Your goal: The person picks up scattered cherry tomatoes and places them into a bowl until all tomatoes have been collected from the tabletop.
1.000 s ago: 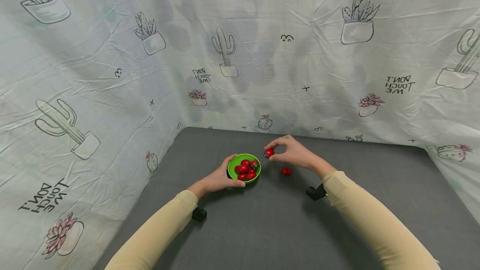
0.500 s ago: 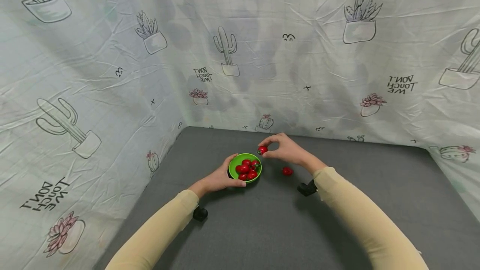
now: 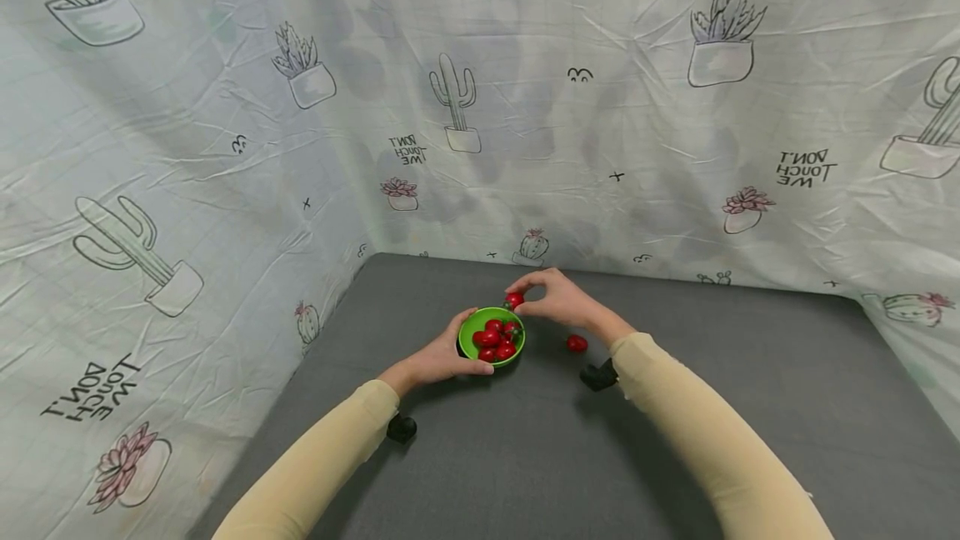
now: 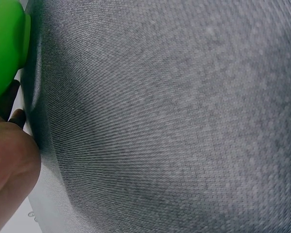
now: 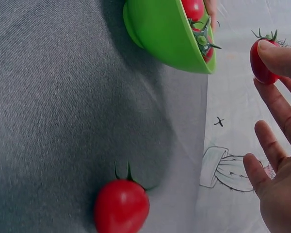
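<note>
A green bowl (image 3: 469,330) with several red cherry tomatoes (image 3: 488,339) in it stands on the grey table. My left hand (image 3: 435,361) holds its left side, thumb along the near rim and fingers round the far side. In the left wrist view, the bowl's green wall (image 4: 5,48) shows beside that hand. Above the bowl's far right rim, my right hand (image 3: 562,302) pinches one cherry tomato (image 5: 263,63) between thumb and fingers, its other fingers spread. Another cherry tomato (image 3: 577,343) lies on the table right of the bowl, its green stem end showing in the right wrist view.
The dark grey table (image 3: 480,457) reaches back to a pale cloth (image 3: 525,148) printed with potted cacti, which also hangs along the left. Black wrist devices (image 3: 402,428) sit under both cuffs.
My right hand has moved left with its cherry tomato, from right of the bowl to above its far right rim. The left hand and bowl stay nearly still.
</note>
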### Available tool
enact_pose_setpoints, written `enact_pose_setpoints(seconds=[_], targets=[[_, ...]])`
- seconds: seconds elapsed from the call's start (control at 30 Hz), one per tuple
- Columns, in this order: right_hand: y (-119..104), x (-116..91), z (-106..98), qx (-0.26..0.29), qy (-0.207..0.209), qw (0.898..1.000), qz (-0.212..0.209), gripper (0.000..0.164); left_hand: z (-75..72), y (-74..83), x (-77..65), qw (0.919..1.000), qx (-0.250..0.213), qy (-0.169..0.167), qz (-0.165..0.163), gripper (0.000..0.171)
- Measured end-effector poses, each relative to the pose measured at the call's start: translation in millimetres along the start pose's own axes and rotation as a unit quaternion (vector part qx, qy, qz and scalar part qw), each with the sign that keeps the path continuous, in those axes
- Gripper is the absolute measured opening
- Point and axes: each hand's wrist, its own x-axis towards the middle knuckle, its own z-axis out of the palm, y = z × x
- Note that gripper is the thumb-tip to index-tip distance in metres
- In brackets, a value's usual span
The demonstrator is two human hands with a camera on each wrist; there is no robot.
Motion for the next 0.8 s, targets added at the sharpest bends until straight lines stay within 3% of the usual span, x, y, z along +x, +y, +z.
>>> enact_pose_setpoints(seconds=[0.8], targets=[[1, 15, 18, 0.013, -0.015, 0.999, -0.043, 0.033, -0.2, -0.1, -0.9, 1.0, -0.007, -0.007, 0.0, 0.11]])
